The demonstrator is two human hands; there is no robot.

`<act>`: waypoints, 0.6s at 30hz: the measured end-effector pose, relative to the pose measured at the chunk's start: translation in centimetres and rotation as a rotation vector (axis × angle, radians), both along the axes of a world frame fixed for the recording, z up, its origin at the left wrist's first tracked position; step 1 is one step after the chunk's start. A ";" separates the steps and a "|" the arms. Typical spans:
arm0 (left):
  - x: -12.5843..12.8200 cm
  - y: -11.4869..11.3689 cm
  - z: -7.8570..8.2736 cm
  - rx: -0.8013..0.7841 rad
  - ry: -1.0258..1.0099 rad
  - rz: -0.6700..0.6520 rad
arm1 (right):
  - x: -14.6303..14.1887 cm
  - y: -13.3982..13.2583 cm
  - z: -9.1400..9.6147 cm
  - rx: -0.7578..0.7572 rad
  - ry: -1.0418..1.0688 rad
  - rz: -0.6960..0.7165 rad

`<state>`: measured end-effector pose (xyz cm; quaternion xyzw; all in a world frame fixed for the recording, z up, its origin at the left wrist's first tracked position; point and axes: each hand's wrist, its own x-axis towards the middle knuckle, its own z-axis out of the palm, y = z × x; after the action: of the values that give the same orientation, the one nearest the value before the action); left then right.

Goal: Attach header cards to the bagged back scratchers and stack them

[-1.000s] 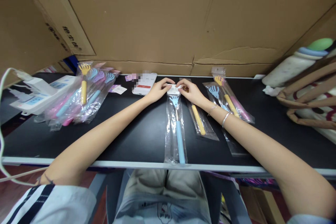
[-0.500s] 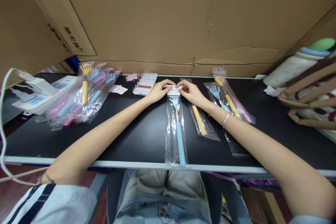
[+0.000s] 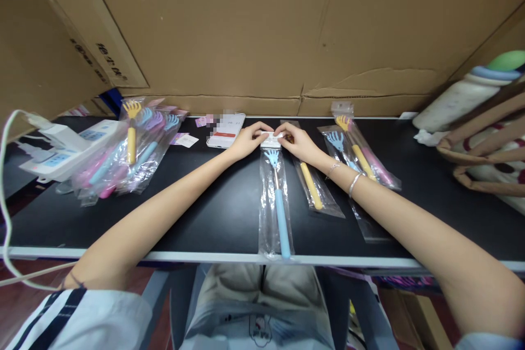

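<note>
A blue back scratcher (image 3: 281,219) lies in a clear plastic bag (image 3: 267,229) at the middle of the desk, its claw end pointing away from me. At the bag's far end is a small white card (image 3: 270,141) with faint print. My left hand (image 3: 247,141) pinches the card's left side between thumb and fingers. On its right side my right hand (image 3: 302,145) does likewise. Whether the card is inside the bag or on it, I cannot tell. Partly beneath my right hand, a bagged yellow back scratcher (image 3: 311,186) lies at a slant.
More bagged back scratchers lie right (image 3: 363,161) and left (image 3: 131,145). A phone (image 3: 223,134) and small labels (image 3: 184,139) are behind my left hand. A power strip (image 3: 65,153) with cables stands far left, a bottle (image 3: 455,101) and bag (image 3: 484,164) far right. Cardboard (image 3: 246,27) walls the back.
Both hands keep their hold on the white card, with hardly any finger movement. The whole view has shifted very slightly.
</note>
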<state>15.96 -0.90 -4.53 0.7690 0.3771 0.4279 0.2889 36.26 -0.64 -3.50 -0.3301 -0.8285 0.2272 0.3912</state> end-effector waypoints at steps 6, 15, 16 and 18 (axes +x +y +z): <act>0.0 -0.1 0.1 0.036 0.033 0.013 | 0.1 -0.1 0.0 0.000 -0.001 -0.004; 0.1 -0.1 0.1 0.021 0.026 -0.006 | 0.0 -0.3 0.2 0.000 -0.023 -0.009; 0.1 -0.1 0.2 0.018 0.025 -0.007 | 0.1 -0.3 0.2 -0.002 -0.020 -0.006; 0.2 -0.2 0.2 0.013 0.021 -0.002 | 0.1 -0.2 0.2 -0.008 -0.020 0.001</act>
<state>16.15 -1.11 -4.29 0.7755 0.3765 0.4221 0.2803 36.32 -0.84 -3.34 -0.3334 -0.8315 0.2274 0.3817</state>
